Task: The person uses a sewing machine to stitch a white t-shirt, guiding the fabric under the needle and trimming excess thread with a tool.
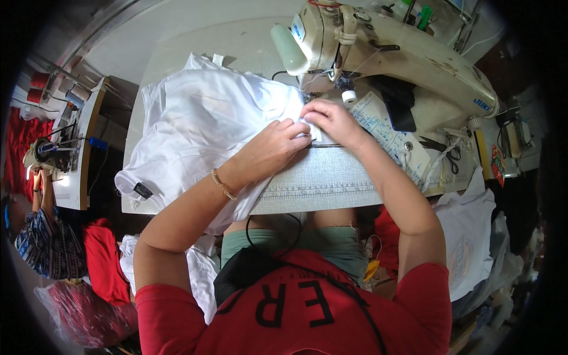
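Observation:
A white T-shirt lies spread over the left of the sewing table, one part hanging past the front edge. Its right edge runs up to the needle area of a beige sewing machine. My left hand rests on the cloth with its fingers curled, gripping the edge just in front of the needle. Beside it, my right hand pinches the same edge close to the presser foot. The fingertips of both hands nearly meet there. The needle tip and the exact seam are too small to make out.
Right of my right hand lie a written paper sheet, a dark phone and black scissors. A ruler strip runs along the table front. At left, another person's arms are at a second machine. Bagged cloth lies below.

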{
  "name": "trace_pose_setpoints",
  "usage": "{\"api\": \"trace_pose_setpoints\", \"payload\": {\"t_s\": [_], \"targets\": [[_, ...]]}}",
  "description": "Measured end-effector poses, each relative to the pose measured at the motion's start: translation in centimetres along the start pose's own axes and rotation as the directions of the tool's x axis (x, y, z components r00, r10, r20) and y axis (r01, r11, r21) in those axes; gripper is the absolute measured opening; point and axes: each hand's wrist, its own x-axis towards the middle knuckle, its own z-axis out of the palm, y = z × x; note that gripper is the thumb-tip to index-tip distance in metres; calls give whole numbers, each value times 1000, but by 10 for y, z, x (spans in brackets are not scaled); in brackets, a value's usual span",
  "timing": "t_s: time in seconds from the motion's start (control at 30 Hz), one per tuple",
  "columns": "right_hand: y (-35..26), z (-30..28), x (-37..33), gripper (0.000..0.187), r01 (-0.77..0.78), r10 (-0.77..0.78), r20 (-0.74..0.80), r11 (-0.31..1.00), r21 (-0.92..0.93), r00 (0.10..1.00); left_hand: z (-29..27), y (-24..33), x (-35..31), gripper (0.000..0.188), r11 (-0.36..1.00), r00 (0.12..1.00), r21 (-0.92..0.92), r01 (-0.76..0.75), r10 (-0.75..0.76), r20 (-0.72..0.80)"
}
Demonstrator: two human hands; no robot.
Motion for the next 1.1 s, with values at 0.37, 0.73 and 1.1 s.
{"api": "trace_pose_setpoints", "payload": {"t_s": [0.37, 0.73, 1.1], "targets": [[-16, -16, -22, 12, 221, -171, 168, 913, -344, 971, 0, 0, 0, 17, 986, 995, -160, 51, -63, -73], [-27, -26, -30, 12, 329, -324, 149, 619, -714, 934, 0, 1, 1, 16, 994, 997, -107, 12, -21, -81], [-5, -3, 6, 8, 335, -325, 91, 860, -384, 941, -3, -1, 2, 26, 999, 999, -28, -35, 35, -25]]}}
